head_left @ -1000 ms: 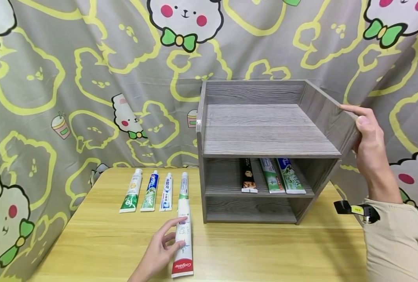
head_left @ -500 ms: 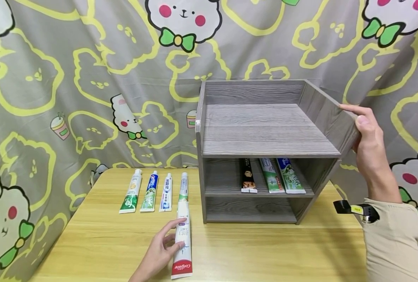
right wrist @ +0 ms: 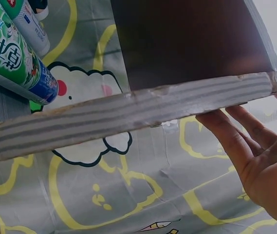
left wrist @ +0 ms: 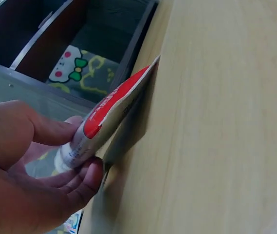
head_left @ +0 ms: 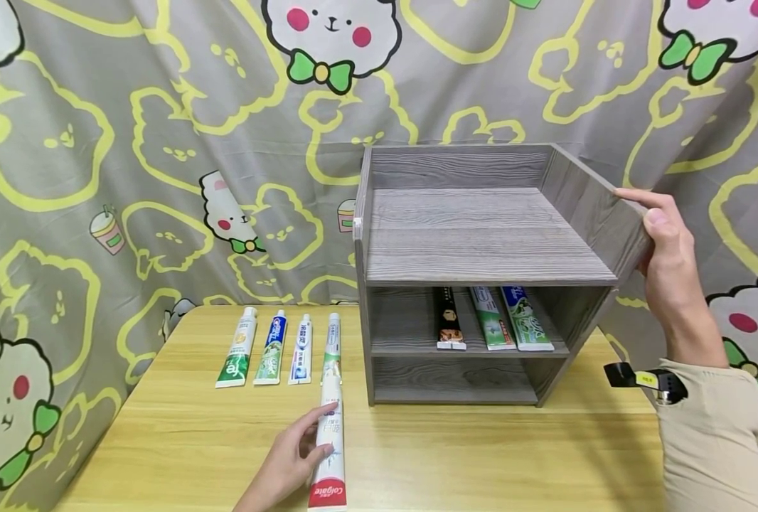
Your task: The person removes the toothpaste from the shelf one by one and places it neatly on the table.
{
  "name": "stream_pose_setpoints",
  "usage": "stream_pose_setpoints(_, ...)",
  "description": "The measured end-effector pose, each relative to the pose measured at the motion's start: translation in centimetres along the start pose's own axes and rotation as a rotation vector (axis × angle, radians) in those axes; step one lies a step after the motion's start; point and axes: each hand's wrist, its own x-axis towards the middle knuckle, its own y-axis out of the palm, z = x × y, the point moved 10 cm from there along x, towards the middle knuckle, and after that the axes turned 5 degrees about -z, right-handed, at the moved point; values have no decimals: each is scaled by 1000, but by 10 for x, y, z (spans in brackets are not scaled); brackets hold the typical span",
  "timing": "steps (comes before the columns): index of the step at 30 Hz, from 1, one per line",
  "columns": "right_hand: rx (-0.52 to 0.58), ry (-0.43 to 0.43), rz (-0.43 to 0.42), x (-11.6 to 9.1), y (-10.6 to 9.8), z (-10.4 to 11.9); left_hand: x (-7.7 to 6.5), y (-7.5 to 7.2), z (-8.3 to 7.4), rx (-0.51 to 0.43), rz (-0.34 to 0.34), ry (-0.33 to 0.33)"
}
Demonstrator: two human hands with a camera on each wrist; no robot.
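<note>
My left hand [head_left: 294, 448] pinches a white and red Colgate toothpaste tube [head_left: 329, 466] between thumb and fingers. In the left wrist view the tube [left wrist: 116, 103] is tilted, its flat red end close over the wood and its cap end in the fingers. Beyond it lies a row of toothpaste tubes: a white-green one [head_left: 237, 348], a blue-green one [head_left: 270, 348], a white-blue one [head_left: 301, 352] and a slim one [head_left: 332, 341] partly hidden by the Colgate cap. My right hand [head_left: 672, 259] rests on the right side panel of a grey wooden shelf [head_left: 490, 235], fingers stretched against its outer face.
On the middle shelf board lie a black tube [head_left: 449, 320], a green-white tube [head_left: 493, 320] and a blue-green tube [head_left: 527, 320]. The shelf stands on the right half of a light wooden table [head_left: 481, 455]. A patterned curtain [head_left: 180, 85] hangs behind.
My left hand has shifted the Colgate tube slightly towards me, uncovering more of the slim tube behind its cap. My right hand stays at the shelf panel.
</note>
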Motion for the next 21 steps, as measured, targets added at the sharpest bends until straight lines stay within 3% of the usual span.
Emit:
stream_pose_setpoints(12, 43, 8, 8, 0, 2, -3, -2, 4, -2, 134, 108, -22)
stream_pose_setpoints(21, 16, 0, -3, 0, 0, -3, -4, -3, -5, 200, 78, 49)
